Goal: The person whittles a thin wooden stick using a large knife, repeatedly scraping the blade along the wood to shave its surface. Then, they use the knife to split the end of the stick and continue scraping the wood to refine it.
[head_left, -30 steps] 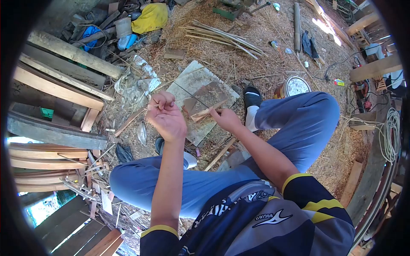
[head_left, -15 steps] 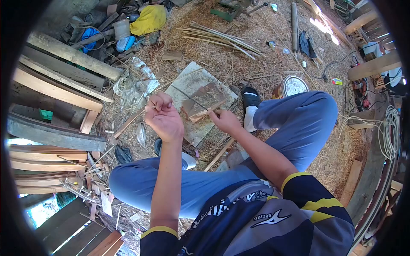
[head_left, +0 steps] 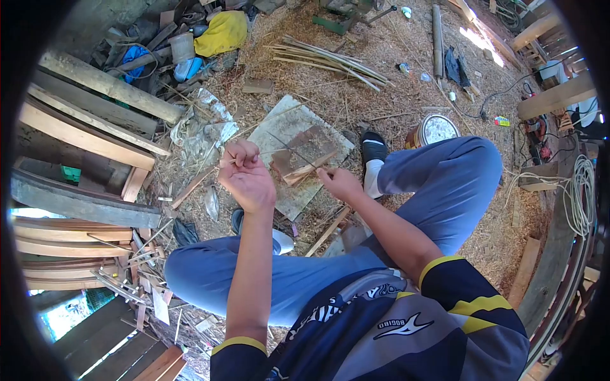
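Note:
My left hand [head_left: 248,176] is raised palm up with its fingers curled, at the lower end of a long thin light strip [head_left: 262,120]. My right hand [head_left: 341,184] pinches the end of a thin dark rod [head_left: 289,148], which slants up and left over a wooden block [head_left: 305,156]. The block rests on a pale, worn board [head_left: 273,131] on the ground between my feet.
Thin sticks [head_left: 330,59] lie in a bundle beyond the board. A lidded bucket [head_left: 438,129] stands beside my right knee. Curved timbers [head_left: 82,136] are stacked at the left. Coiled rope [head_left: 581,197] hangs at the right.
My right hand has shifted slightly right, and the dark rod has moved with it. My left hand has barely moved, drifting a little to the right.

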Available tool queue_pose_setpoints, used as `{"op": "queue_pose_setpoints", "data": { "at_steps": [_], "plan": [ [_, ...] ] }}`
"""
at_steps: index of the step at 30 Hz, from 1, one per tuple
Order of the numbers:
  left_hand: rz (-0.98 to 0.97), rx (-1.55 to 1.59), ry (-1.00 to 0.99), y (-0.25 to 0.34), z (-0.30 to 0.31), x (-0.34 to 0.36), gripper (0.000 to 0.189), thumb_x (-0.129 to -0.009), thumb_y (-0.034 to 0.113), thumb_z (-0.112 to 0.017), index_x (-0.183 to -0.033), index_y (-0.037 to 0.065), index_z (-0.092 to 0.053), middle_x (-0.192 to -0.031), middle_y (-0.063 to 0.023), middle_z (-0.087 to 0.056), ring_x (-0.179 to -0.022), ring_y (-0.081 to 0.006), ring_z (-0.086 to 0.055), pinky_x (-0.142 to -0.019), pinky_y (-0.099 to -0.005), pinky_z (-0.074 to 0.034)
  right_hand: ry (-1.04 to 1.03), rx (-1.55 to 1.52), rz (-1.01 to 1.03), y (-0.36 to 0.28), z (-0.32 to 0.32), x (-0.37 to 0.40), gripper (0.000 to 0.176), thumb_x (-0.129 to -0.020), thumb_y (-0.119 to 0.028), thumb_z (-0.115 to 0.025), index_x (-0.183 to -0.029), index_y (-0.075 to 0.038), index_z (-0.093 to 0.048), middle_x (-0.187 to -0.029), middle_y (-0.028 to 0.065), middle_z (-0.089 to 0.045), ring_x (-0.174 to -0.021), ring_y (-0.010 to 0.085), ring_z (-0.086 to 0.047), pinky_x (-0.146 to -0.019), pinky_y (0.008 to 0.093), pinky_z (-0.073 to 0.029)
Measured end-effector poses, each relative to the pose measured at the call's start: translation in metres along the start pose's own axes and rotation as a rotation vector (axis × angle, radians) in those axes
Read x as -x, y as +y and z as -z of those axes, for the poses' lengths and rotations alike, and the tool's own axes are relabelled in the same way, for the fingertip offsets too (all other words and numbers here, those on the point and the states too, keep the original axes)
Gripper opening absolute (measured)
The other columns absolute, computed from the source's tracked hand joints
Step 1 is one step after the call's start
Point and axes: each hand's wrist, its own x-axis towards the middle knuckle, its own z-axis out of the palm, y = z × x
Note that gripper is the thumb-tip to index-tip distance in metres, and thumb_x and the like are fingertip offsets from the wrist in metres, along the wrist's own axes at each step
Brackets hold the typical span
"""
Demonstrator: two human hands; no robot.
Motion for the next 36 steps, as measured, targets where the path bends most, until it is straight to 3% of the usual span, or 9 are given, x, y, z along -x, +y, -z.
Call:
{"op": "queue_pose_setpoints", "data": {
  "at_steps": [6, 9, 12, 18, 24, 27, 36],
  "plan": [
    [0.003, -0.004, 0.006, 0.005, -0.004, 0.003, 0.036, -0.102, 0.036, -0.045, -0.081, 0.010, -0.033, -0.079, -0.0036, -0.029, -0.076, -0.0174, -0.028, -0.073, -0.0333, -0.027, 0.014, 0.057, -0.016, 0.007, 0.003, -0.003, 0.074, -0.100, -0.068, -0.046, -0.110, -0.003, -0.079, -0.094, 0.0263, -0.076, -0.098, 0.0425, -0.074, -0.093, 0.0498, -0.056],
    [0.010, -0.035, 0.017, 0.002, -0.001, 0.003, 0.038, -0.103, 0.039, -0.044, -0.080, 0.011, -0.033, -0.079, -0.0037, -0.030, -0.077, -0.0178, -0.029, -0.075, -0.0341, -0.028, 0.051, -0.010, 0.122, 0.000, -0.001, 0.008, 0.078, -0.099, -0.069, -0.046, -0.108, 0.001, -0.079, -0.099, 0.0287, -0.075, -0.101, 0.0450, -0.073, -0.095, 0.0507, -0.055],
    [0.022, -0.017, -0.006, 0.008, 0.005, 0.005, 0.038, -0.104, 0.040, -0.043, -0.081, 0.011, -0.034, -0.079, -0.0035, -0.031, -0.078, -0.0185, -0.031, -0.076, -0.0349, -0.029, 0.008, 0.004, -0.064, 0.010, -0.005, -0.007, 0.079, -0.099, -0.070, -0.046, -0.107, 0.002, -0.078, -0.100, 0.0290, -0.075, -0.103, 0.0468, -0.072, -0.096, 0.0512, -0.054],
    [0.011, -0.028, 0.103, 0.006, -0.004, 0.005, 0.035, -0.109, 0.039, -0.044, -0.088, 0.011, -0.040, -0.085, -0.0025, -0.036, -0.081, -0.0185, -0.037, -0.081, -0.0351, -0.033, 0.053, -0.029, -0.054, -0.009, -0.009, 0.003, 0.079, -0.099, -0.072, -0.046, -0.106, -0.001, -0.079, -0.097, 0.0285, -0.075, -0.099, 0.0460, -0.073, -0.092, 0.0509, -0.055],
    [0.009, -0.023, 0.143, 0.006, -0.009, 0.007, 0.032, -0.109, 0.038, -0.046, -0.090, 0.012, -0.042, -0.087, -0.0017, -0.038, -0.084, -0.0172, -0.038, -0.083, -0.0348, -0.034, 0.052, -0.175, 0.224, -0.071, 0.009, 0.039, 0.067, -0.101, -0.062, -0.051, -0.106, -0.001, -0.080, -0.096, 0.0275, -0.075, -0.095, 0.0443, -0.074, -0.086, 0.0493, -0.057],
    [0.006, -0.036, 0.132, 0.009, -0.010, 0.007, 0.032, -0.108, 0.038, -0.046, -0.090, 0.012, -0.042, -0.086, -0.0018, -0.038, -0.083, -0.0171, -0.037, -0.083, -0.0348, -0.034, 0.031, -0.192, 0.212, -0.064, 0.003, 0.034, 0.066, -0.101, -0.062, -0.052, -0.106, -0.002, -0.080, -0.097, 0.0266, -0.076, -0.095, 0.0443, -0.074, -0.085, 0.0490, -0.057],
    [0.006, -0.011, 0.073, 0.004, -0.008, 0.001, 0.031, -0.108, 0.036, -0.047, -0.089, 0.012, -0.042, -0.087, -0.0021, -0.038, -0.085, -0.0165, -0.036, -0.083, -0.0339, -0.032, -0.015, -0.025, -0.080, 0.002, -0.005, -0.009, 0.073, -0.099, -0.067, -0.050, -0.111, -0.001, -0.078, -0.098, 0.0279, -0.075, -0.095, 0.0438, -0.074, -0.089, 0.0489, -0.055]
  ]
}}
